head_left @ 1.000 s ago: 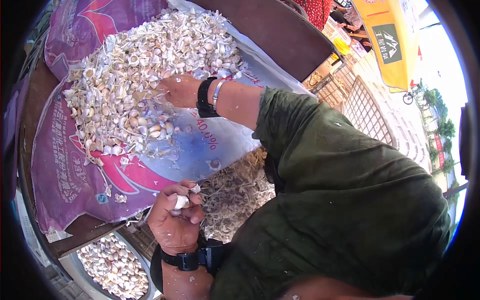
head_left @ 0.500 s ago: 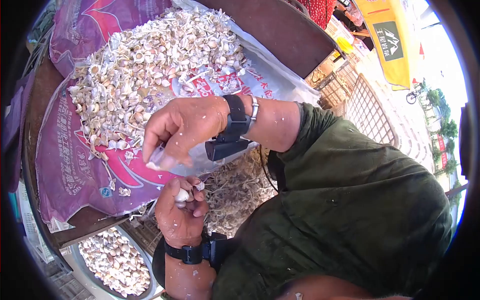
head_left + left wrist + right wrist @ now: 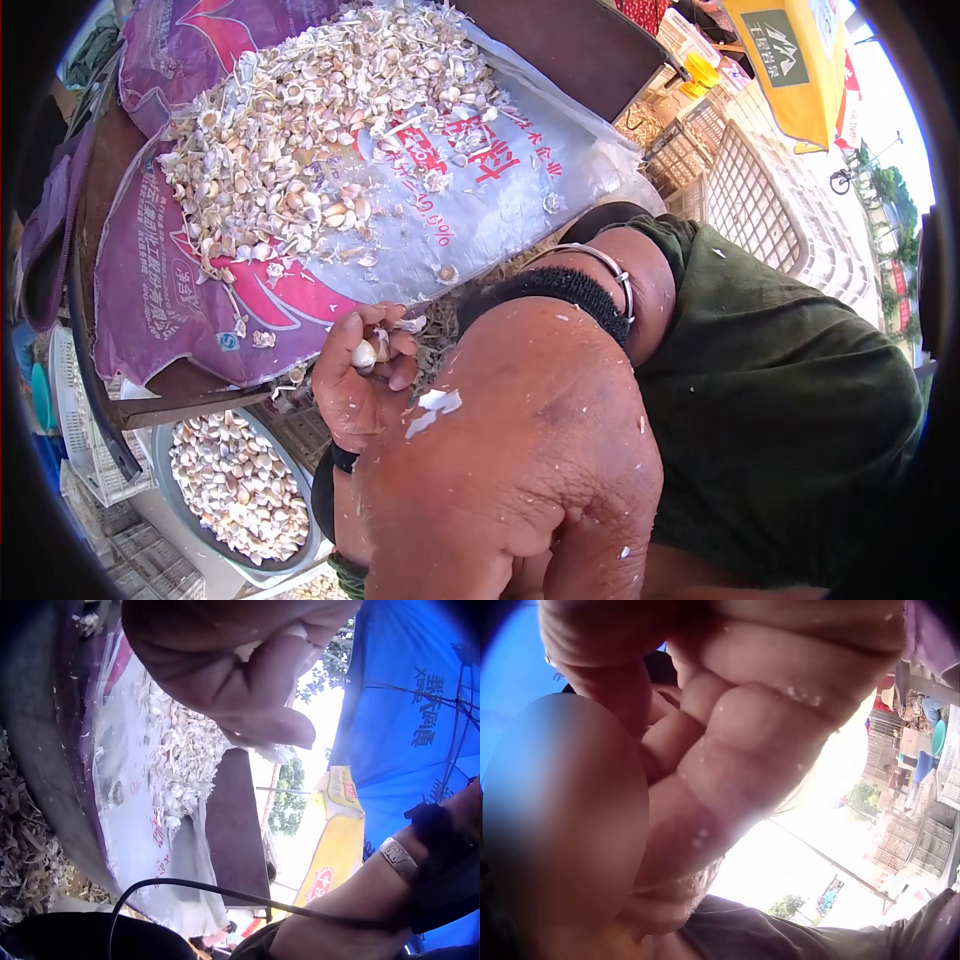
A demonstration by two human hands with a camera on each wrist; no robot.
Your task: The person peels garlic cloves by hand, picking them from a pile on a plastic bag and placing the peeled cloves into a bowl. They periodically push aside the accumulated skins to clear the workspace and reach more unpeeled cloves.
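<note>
My left hand (image 3: 350,405) is by the front edge of the purple sack, its curled fingers holding garlic cloves (image 3: 364,354). A scrap of papery skin (image 3: 410,324) sticks out at its fingertips. Large and close to the head camera, my right hand (image 3: 520,430) is raised, its back dotted with flakes of skin. Its fingers (image 3: 742,724) are curled in the right wrist view, beside a blurred face; I cannot tell whether they hold anything. A heap of garlic cloves (image 3: 300,130) and loose skins lies on the flattened sack (image 3: 160,310).
A grey basin (image 3: 165,455) full of cloves stands below the sack at lower left. Dry skins (image 3: 26,832) are piled below the sack's edge. Behind are plastic crates (image 3: 755,200), a yellow umbrella (image 3: 800,90) and a blue canopy (image 3: 405,690). A black cable (image 3: 225,888) loops across the left wrist view.
My right hand has left the heap, passed over my left hand with something pale at its fingertips, and come up close to the head camera. My left hand keeps its hold on the cloves.
</note>
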